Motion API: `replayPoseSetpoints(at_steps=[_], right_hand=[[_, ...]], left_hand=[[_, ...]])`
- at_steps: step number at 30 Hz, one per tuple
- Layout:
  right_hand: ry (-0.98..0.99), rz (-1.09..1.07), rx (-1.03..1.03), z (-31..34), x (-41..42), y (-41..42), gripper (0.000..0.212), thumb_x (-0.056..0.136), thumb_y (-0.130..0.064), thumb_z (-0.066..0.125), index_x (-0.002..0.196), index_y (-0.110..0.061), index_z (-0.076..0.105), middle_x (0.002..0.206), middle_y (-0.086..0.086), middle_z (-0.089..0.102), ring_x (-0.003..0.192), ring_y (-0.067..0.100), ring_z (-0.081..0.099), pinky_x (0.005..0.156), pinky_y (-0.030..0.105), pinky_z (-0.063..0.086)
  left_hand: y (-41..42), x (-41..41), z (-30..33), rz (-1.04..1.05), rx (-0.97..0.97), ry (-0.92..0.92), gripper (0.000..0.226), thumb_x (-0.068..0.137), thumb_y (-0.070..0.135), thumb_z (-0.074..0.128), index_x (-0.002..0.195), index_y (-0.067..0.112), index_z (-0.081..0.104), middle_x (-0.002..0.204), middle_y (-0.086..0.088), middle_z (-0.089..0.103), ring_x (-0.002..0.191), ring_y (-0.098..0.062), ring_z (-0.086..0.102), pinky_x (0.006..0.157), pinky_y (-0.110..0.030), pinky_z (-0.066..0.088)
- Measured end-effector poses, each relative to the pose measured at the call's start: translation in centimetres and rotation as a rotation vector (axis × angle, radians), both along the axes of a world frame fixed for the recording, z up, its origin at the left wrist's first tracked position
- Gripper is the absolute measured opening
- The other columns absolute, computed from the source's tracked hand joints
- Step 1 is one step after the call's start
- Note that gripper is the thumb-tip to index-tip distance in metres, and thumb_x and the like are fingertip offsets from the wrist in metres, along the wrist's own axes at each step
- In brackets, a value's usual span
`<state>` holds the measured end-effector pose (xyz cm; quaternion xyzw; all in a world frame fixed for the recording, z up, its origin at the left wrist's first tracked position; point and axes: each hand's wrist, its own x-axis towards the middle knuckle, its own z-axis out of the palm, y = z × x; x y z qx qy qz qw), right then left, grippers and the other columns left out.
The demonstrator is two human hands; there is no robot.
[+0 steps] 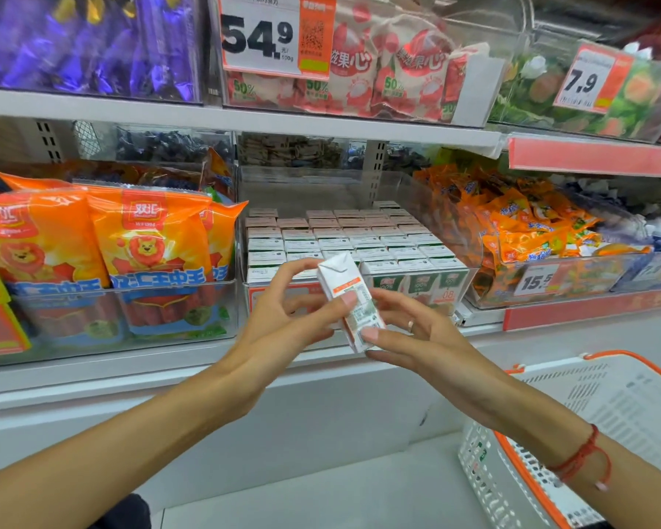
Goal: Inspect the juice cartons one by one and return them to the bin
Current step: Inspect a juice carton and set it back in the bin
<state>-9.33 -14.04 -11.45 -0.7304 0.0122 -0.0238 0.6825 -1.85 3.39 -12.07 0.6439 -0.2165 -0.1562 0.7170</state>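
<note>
Head view, single moment. Both hands raised in front of the shelf, one juice carton point(347, 299) held between them, tilted, its folded top leaning up and to the left.

Left hand point(283, 318): fingers curled round the carton's upper half; thumb tip pressed on the printed side panel, other fingertips behind the carton, near its top edge.

Right hand point(405, 330): fingers clamped on the carton's lower end; thumb tip on the front panel near the bottom corner, remaining fingers spread below and behind it. Ring point(410, 324) on one finger; red cord bracelet point(584, 458) at the wrist.

Clear bin point(470, 274) sits directly behind the fingertips, just beyond the carton. Rows of matching cartons point(340, 238) stand upright inside, tops showing, packed close.

Left of the left-hand fingers: orange sausage packs point(146, 242) in a neighbouring clear bin. Right of the right-hand fingers: small orange packets point(523, 223) in another bin. Below the right forearm: white basket point(607, 421) with orange rim.

Above the hands: price tag point(260, 36) reading 54.9.
</note>
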Motion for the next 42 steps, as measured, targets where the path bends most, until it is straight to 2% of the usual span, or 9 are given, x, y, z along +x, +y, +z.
replayPoseSetpoints(at_steps=[5,9,18,23,27,29,33,37,42], right_hand=[[-0.071,-0.178,-0.11,-0.5,0.3,0.3,0.055,0.063,-0.028,0.084,0.113,-0.028,0.064,0.095,-0.015,0.072,0.09,0.0,0.068,0.072,0.009,0.05],[-0.302,-0.367,-0.467,-0.9,0.5,0.4,0.051,0.067,-0.016,0.087,0.11,-0.027,0.062,0.102,-0.013,0.064,0.091,0.002,0.062,0.078,0.015,0.051],[-0.59,-0.21,-1.031,-0.6,2.7,-0.3,0.061,0.077,-0.041,0.078,0.13,-0.023,0.053,0.116,-0.008,0.058,0.106,0.012,0.053,0.082,0.026,0.049],[-0.387,-0.254,-1.193,-1.7,5.7,-3.5,0.068,0.09,-0.053,0.055,0.146,-0.022,0.032,0.145,0.001,0.045,0.132,0.017,0.041,0.102,0.026,0.035],[-0.324,-0.292,-1.319,-2.6,6.5,-5.7,0.05,0.098,-0.041,0.048,0.141,-0.015,0.042,0.143,0.003,0.046,0.132,0.024,0.038,0.108,0.034,0.033],[-0.33,-0.296,-1.323,-2.8,6.6,-6.0,0.047,0.098,-0.04,0.049,0.14,-0.017,0.045,0.141,0.001,0.048,0.13,0.023,0.04,0.106,0.035,0.037],[-0.359,-0.298,-1.361,-3.3,6.5,-6.1,0.052,0.096,-0.04,0.052,0.142,-0.019,0.041,0.143,-0.001,0.046,0.132,0.021,0.038,0.111,0.033,0.031],[-0.381,-0.304,-1.391,-3.2,6.7,-6.7,0.055,0.095,-0.039,0.054,0.144,-0.02,0.038,0.145,-0.002,0.044,0.133,0.019,0.036,0.112,0.03,0.027],[-0.382,-0.29,-1.4,-3.5,6.6,-7.0,0.057,0.093,-0.035,0.058,0.144,-0.018,0.039,0.145,-0.001,0.044,0.133,0.019,0.036,0.112,0.027,0.022]], left_hand=[[-0.5,-0.3,0.4,-0.009,0.009,-0.026,0.05,0.079,0.033,0.075,0.122,0.046,0.055,0.108,0.008,0.073,0.1,-0.008,0.07,0.081,-0.021,0.058],[-0.4,0.4,1.2,-0.038,0.001,0.145,0.057,0.068,0.044,0.076,0.122,0.034,0.06,0.106,0.0,0.075,0.096,-0.015,0.073,0.085,-0.029,0.059],[0.0,1.5,1.3,0.104,0.099,0.136,0.038,0.083,0.033,0.072,0.119,0.02,0.064,0.099,-0.002,0.076,0.091,-0.018,0.073,0.081,-0.026,0.059],[-0.1,2.3,2.1,0.365,0.04,0.013,0.035,0.086,0.042,0.066,0.117,0.027,0.059,0.102,0.006,0.072,0.093,-0.008,0.07,0.077,-0.027,0.057],[-2.6,4.6,3.7,0.33,0.038,-0.058,0.019,0.096,0.034,0.057,0.11,0.022,0.052,0.101,0.004,0.065,0.087,-0.004,0.062,0.075,-0.02,0.054],[-4.3,5.5,4.0,0.295,0.137,-0.183,0.025,0.099,0.031,0.053,0.119,0.02,0.044,0.1,0.005,0.059,0.085,-0.002,0.057,0.065,-0.014,0.048],[-5.2,6.6,2.9,0.274,0.286,-0.31,0.039,0.098,0.027,0.055,0.133,0.018,0.039,0.111,-0.001,0.059,0.095,-0.012,0.057,0.08,-0.029,0.047],[-3.9,7.7,3.4,0.258,0.348,-0.473,0.034,0.096,0.026,0.058,0.127,0.023,0.044,0.098,0.012,0.06,0.083,0.005,0.058,0.062,-0.007,0.046],[-2.6,8.5,4.7,0.17,0.608,-0.757,0.043,0.092,0.031,0.063,0.132,0.028,0.046,0.108,0.008,0.061,0.087,-0.004,0.061,0.064,-0.014,0.045]])
